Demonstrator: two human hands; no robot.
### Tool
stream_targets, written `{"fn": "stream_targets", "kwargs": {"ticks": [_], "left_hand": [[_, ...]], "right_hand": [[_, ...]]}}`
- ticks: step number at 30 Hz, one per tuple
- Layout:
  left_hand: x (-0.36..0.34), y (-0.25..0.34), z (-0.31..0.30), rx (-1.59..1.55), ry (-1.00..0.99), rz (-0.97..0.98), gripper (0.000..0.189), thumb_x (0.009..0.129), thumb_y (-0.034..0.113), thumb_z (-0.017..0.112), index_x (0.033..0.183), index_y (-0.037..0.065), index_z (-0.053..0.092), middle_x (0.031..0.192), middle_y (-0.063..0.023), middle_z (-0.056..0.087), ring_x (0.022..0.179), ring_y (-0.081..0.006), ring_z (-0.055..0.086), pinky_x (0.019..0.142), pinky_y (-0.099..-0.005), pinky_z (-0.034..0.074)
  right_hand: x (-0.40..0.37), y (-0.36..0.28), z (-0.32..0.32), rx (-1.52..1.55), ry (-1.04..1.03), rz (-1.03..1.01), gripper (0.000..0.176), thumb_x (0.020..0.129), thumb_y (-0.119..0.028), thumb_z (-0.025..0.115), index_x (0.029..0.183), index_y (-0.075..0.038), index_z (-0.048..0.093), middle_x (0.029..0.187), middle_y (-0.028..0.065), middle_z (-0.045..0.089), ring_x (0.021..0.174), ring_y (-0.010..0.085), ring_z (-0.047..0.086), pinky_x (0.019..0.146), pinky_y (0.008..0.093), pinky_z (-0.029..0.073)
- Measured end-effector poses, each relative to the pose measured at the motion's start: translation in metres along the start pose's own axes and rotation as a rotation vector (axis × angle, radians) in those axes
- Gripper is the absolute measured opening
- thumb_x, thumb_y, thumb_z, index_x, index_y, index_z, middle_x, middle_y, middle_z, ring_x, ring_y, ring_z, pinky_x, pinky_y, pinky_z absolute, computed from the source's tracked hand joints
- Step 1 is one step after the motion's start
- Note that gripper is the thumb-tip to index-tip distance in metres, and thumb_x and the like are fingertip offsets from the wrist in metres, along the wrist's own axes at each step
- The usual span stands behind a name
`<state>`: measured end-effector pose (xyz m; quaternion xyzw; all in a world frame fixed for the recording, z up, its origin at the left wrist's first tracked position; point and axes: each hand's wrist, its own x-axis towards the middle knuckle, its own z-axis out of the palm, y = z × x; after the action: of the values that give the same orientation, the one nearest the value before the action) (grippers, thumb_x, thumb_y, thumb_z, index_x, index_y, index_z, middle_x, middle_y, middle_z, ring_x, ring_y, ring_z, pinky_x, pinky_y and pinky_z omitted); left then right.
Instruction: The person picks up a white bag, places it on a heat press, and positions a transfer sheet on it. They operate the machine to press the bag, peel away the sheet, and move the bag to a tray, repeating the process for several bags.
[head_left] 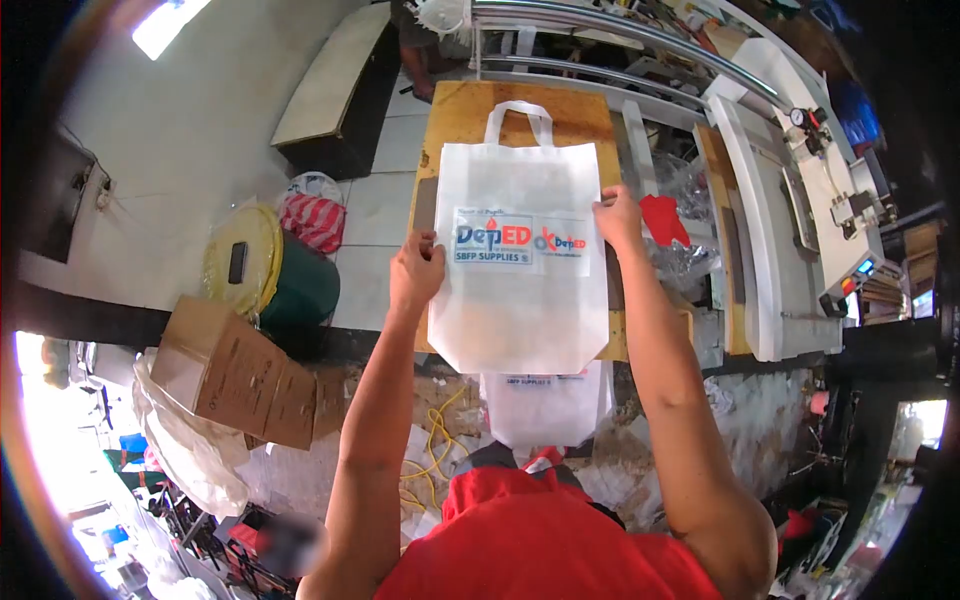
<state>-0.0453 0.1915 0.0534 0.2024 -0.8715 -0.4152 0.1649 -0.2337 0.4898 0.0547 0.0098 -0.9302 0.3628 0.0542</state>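
A white tote bag [520, 315] with blue and red print lies over the wooden board [460, 105], its handle toward the far end. My left hand [417, 268] pinches the bag's left edge about halfway up. On the opposite edge, a little higher, my right hand [619, 218] grips the bag between thumb and fingers. A second printed white bag [550, 410] shows below the first, close to my body; its upper part is hidden.
To the right stands a white press machine [790, 210] with gauges and metal rails. Red scrap [663, 220] lies on clear plastic beside the board. On the left are a green drum [305, 280] and cardboard boxes [240, 370]. Another person's legs [418, 60] show at the back.
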Motion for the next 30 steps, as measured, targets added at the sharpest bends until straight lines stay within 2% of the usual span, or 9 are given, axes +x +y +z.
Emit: {"fn": "stream_targets", "kwargs": {"ticks": [7,10,12,14,17,18,22,26,30], "left_hand": [[-0.006,-0.006,0.003,0.067,0.003,0.016,0.026,0.084,0.014,0.066,0.106,0.001,0.061,0.085,-0.0152,0.070,0.079,-0.0278,0.069,0.074,-0.0373,0.054],[-0.013,-0.002,-0.003,0.004,0.082,0.058,0.025,0.083,0.014,0.065,0.105,0.001,0.060,0.083,-0.0160,0.066,0.074,-0.0332,0.065,0.070,-0.0394,0.052],[-0.033,0.003,-0.018,-0.074,0.249,0.121,0.027,0.085,0.013,0.064,0.108,0.001,0.060,0.088,-0.0158,0.066,0.076,-0.0326,0.064,0.070,-0.0391,0.053],[-0.065,0.000,-0.040,-0.094,0.109,-0.027,0.027,0.086,0.013,0.064,0.110,0.001,0.060,0.093,-0.0156,0.065,0.078,-0.0296,0.065,0.071,-0.0391,0.053],[-0.123,-0.013,-0.063,-0.053,0.166,-0.120,0.025,0.088,0.014,0.063,0.109,0.001,0.060,0.090,-0.0157,0.065,0.078,-0.0260,0.064,0.071,-0.0364,0.052],[-0.141,-0.031,-0.066,-0.012,0.221,-0.118,0.023,0.089,0.014,0.062,0.108,0.001,0.060,0.089,-0.0153,0.064,0.077,-0.0250,0.063,0.071,-0.0358,0.051],[-0.209,-0.089,-0.079,-0.001,0.284,-0.189,0.014,0.090,0.013,0.059,0.099,0.002,0.060,0.083,-0.0141,0.061,0.074,-0.0277,0.060,0.068,-0.0379,0.049],[-0.269,-0.133,-0.091,0.313,0.173,-0.160,0.008,0.089,0.010,0.059,0.093,0.002,0.059,0.084,-0.0156,0.059,0.077,-0.0341,0.058,0.070,-0.0423,0.048],[-0.268,-0.110,-0.091,0.287,0.177,0.034,0.011,0.086,0.005,0.059,0.097,0.003,0.061,0.089,-0.0162,0.060,0.084,-0.0369,0.058,0.073,-0.0453,0.048]], "right_hand": [[-0.012,0.010,0.008,-0.040,0.049,-0.102,0.026,0.078,-0.013,0.071,0.099,-0.002,0.061,0.086,0.0171,0.069,0.084,0.0331,0.068,0.077,0.0430,0.052],[-0.030,0.008,-0.008,-0.053,0.157,-0.187,0.027,0.078,-0.015,0.072,0.100,-0.003,0.061,0.088,0.0180,0.068,0.084,0.0339,0.067,0.076,0.0426,0.052],[-0.054,0.010,-0.041,0.008,0.178,-0.229,0.029,0.080,-0.018,0.072,0.103,-0.004,0.062,0.089,0.0164,0.067,0.084,0.0315,0.066,0.075,0.0402,0.052],[-0.088,0.018,-0.096,0.112,0.198,-0.197,0.028,0.084,-0.019,0.071,0.106,-0.005,0.062,0.087,0.0130,0.067,0.085,0.0271,0.066,0.074,0.0379,0.052],[-0.115,0.086,-0.193,0.024,0.377,-0.091,0.021,0.087,-0.015,0.066,0.104,-0.004,0.061,0.095,0.0121,0.065,0.088,0.0235,0.063,0.080,0.0347,0.049],[-0.116,0.130,-0.232,-0.201,0.486,-0.222,0.018,0.085,-0.011,0.065,0.101,-0.004,0.060,0.094,0.0112,0.064,0.087,0.0263,0.062,0.079,0.0370,0.049],[-0.109,0.209,-0.355,-0.868,0.670,-0.139,0.027,0.087,-0.020,0.061,0.106,0.000,0.059,0.110,0.0170,0.062,0.104,0.0378,0.058,0.089,0.0469,0.046],[-0.067,0.304,-0.404,-1.003,0.716,-0.218,0.037,0.089,-0.025,0.060,0.110,0.005,0.060,0.113,0.0228,0.062,0.106,0.0393,0.058,0.091,0.0473,0.046],[-0.067,0.278,-0.413,-0.869,0.637,-0.064,0.034,0.088,-0.027,0.060,0.103,0.004,0.062,0.108,0.0233,0.063,0.103,0.0398,0.060,0.090,0.0475,0.047]]}}
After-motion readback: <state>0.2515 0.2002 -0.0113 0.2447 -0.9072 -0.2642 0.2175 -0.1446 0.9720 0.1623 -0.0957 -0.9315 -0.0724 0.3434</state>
